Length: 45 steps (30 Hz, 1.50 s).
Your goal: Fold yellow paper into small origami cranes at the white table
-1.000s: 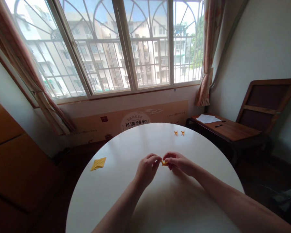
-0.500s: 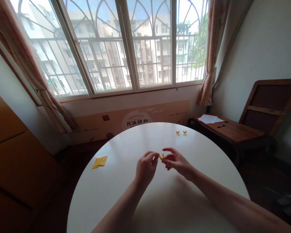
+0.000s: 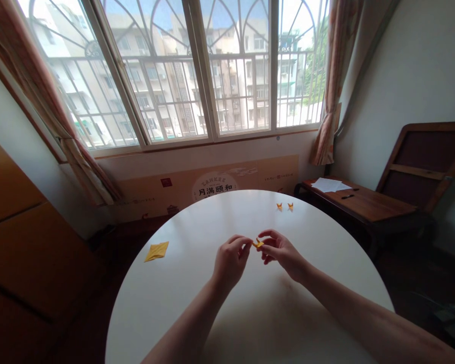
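Note:
Above the middle of the white round table, my left hand (image 3: 233,255) pinches one end of a small yellow origami crane (image 3: 258,244) between thumb and fingertips. From the other side, my right hand (image 3: 282,252) has its thumb and a finger closed at the crane's wing, while the index finger arches over it. Part of the crane is hidden by the fingers. Two finished-looking paper cranes, a left one (image 3: 279,206) and a right one (image 3: 290,206), stand side by side near the far rim. A yellow sheet of folded paper (image 3: 156,251) lies flat at the left.
The round white table (image 3: 167,313) reaches almost to the window wall. A wooden chair-like bench (image 3: 382,207) with white papers (image 3: 328,184) on it stands at the right. At the left rises an orange-brown cabinet (image 3: 18,242).
The crane has turned slightly in my fingers, so its wing shows more on the right side. My right hand has shifted a little to the right.

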Available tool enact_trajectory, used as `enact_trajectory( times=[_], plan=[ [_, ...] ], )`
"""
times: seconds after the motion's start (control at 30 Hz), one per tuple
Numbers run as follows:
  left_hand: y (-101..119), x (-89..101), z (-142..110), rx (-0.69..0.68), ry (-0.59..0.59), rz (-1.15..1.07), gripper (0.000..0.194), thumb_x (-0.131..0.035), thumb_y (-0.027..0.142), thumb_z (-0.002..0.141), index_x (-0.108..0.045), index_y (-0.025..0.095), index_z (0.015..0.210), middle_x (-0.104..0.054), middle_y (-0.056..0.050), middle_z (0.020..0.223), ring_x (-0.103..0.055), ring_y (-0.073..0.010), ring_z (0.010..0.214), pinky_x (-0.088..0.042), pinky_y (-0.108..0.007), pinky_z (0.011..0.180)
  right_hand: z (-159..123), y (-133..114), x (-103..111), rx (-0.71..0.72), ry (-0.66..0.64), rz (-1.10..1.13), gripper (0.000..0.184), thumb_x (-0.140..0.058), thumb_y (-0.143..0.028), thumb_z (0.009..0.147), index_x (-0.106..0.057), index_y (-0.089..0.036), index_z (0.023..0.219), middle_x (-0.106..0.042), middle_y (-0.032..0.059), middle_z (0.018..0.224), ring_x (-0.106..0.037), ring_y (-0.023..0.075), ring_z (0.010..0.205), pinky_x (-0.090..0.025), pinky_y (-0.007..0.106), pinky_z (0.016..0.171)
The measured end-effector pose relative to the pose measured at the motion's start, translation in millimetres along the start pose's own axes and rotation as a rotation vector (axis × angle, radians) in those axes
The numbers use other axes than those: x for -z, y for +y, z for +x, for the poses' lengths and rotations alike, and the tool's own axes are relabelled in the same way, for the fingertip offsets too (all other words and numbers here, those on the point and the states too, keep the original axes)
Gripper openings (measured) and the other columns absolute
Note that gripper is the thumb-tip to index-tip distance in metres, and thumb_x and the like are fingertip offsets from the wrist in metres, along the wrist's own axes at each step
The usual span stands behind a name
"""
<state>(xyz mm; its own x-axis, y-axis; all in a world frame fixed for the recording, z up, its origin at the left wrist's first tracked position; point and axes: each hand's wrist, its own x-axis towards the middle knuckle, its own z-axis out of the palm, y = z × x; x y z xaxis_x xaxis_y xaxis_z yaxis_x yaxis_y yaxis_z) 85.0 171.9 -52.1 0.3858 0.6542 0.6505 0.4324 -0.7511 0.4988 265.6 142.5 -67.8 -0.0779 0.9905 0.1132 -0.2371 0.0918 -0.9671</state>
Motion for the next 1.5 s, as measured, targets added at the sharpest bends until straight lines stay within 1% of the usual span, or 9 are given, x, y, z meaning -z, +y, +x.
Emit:
enact_trajectory(
  times=[0.3, 0.43, 0.6, 0.73, 0.8, 0.87, 1.07, 1.3, 1.5],
  plan=[
    [3.1, 2.0, 1.8, 0.000, -0.013, -0.044, 0.012, -0.059, 0.017, 0.091, -0.071, 0.018, 0.088, -0.071, -0.004, 0.088, -0.059, -0.0096, 0.063, -0.047, -0.021, 0.061, -0.5, -1.5, -1.0, -0.035, -0.013, 0.026, 0.038, -0.074, -0.033, 0.070, -0.058, -0.019, 0.101, -0.068, 0.0015, 0.079, -0.059, 0.0133, 0.063, -0.050, 0.026, 0.056],
    [3.2, 2.6, 2.0, 0.006, -0.018, -0.064, 0.013, -0.058, 0.017, 0.091, -0.070, 0.018, 0.088, -0.070, -0.004, 0.088, -0.060, -0.0101, 0.066, -0.047, -0.020, 0.061, -1.2, -1.4, -1.4, -0.041, -0.030, 0.024, 0.040, -0.072, -0.030, 0.070, -0.057, -0.020, 0.106, -0.068, 0.0015, 0.082, -0.059, 0.0133, 0.063, -0.050, 0.026, 0.057],
    [3.0, 1.7, 1.9, 0.025, -0.010, -0.050, 0.013, -0.057, 0.018, 0.092, -0.070, 0.018, 0.088, -0.069, -0.004, 0.088, -0.058, -0.0097, 0.063, -0.047, -0.021, 0.060, 0.8, 3.0, 1.2, 0.082, -0.023, -0.047, 0.046, -0.069, -0.025, 0.071, -0.056, -0.024, 0.115, -0.062, 0.0016, 0.094, -0.059, 0.0140, 0.070, -0.051, 0.027, 0.058],
    [2.2, 2.1, 1.6, 0.037, -0.008, -0.034, 0.013, -0.057, 0.017, 0.092, -0.069, 0.018, 0.088, -0.070, -0.004, 0.089, -0.059, -0.0106, 0.066, -0.048, -0.022, 0.063, 3.0, 2.6, 6.9, 0.119, 0.048, -0.094, 0.034, -0.061, -0.027, 0.077, -0.059, -0.022, 0.110, -0.060, 0.0048, 0.101, -0.060, 0.0160, 0.078, -0.051, 0.027, 0.059],
    [2.5, 3.0, 1.4, 0.026, -0.025, -0.020, 0.014, -0.056, 0.017, 0.092, -0.070, 0.018, 0.089, -0.070, -0.004, 0.091, -0.060, -0.0107, 0.066, -0.048, -0.022, 0.063, 3.4, 0.3, 9.7, 0.093, 0.030, -0.095, 0.027, -0.058, -0.035, 0.083, -0.061, -0.020, 0.106, -0.061, 0.0058, 0.098, -0.060, 0.0165, 0.077, -0.051, 0.027, 0.058],
    [3.7, 3.9, 1.3, 0.001, -0.047, -0.011, 0.014, -0.056, 0.017, 0.092, -0.070, 0.019, 0.090, -0.070, -0.004, 0.091, -0.060, -0.0109, 0.066, -0.048, -0.022, 0.063, 3.5, -1.8, 11.1, 0.072, -0.017, -0.104, 0.028, -0.061, -0.041, 0.085, -0.064, -0.018, 0.101, -0.063, 0.0058, 0.090, -0.059, 0.0167, 0.075, -0.050, 0.027, 0.057],
    [9.0, 4.9, 0.6, -0.040, -0.078, -0.041, 0.015, -0.056, 0.016, 0.092, -0.070, 0.019, 0.087, -0.070, -0.004, 0.087, -0.064, -0.0129, 0.074, -0.050, -0.022, 0.067, 2.5, -0.3, 8.2, 0.068, -0.153, -0.153, 0.028, -0.076, -0.041, 0.077, -0.071, -0.016, 0.088, -0.065, 0.0038, 0.076, -0.057, 0.0155, 0.068, -0.045, 0.025, 0.054],
    [13.4, 3.7, 0.4, -0.046, -0.090, -0.093, 0.016, -0.057, 0.022, 0.093, -0.072, 0.019, 0.088, -0.070, -0.006, 0.087, -0.065, -0.0128, 0.073, -0.051, -0.021, 0.063, 1.1, -1.0, 8.3, 0.076, -0.176, -0.205, 0.030, -0.077, -0.044, 0.078, -0.074, -0.015, 0.084, -0.065, 0.0030, 0.070, -0.054, 0.0136, 0.063, -0.042, 0.025, 0.056],
    [12.3, 1.8, 1.4, 0.037, -0.040, -0.121, 0.012, -0.060, 0.020, 0.089, -0.071, 0.018, 0.090, -0.071, -0.004, 0.084, -0.060, -0.0103, 0.062, -0.050, -0.020, 0.056, -1.0, -3.3, 6.3, 0.144, -0.161, -0.201, 0.028, -0.074, -0.045, 0.080, -0.072, -0.017, 0.084, -0.065, 0.0027, 0.072, -0.055, 0.0138, 0.063, -0.043, 0.026, 0.057]
  ],
)
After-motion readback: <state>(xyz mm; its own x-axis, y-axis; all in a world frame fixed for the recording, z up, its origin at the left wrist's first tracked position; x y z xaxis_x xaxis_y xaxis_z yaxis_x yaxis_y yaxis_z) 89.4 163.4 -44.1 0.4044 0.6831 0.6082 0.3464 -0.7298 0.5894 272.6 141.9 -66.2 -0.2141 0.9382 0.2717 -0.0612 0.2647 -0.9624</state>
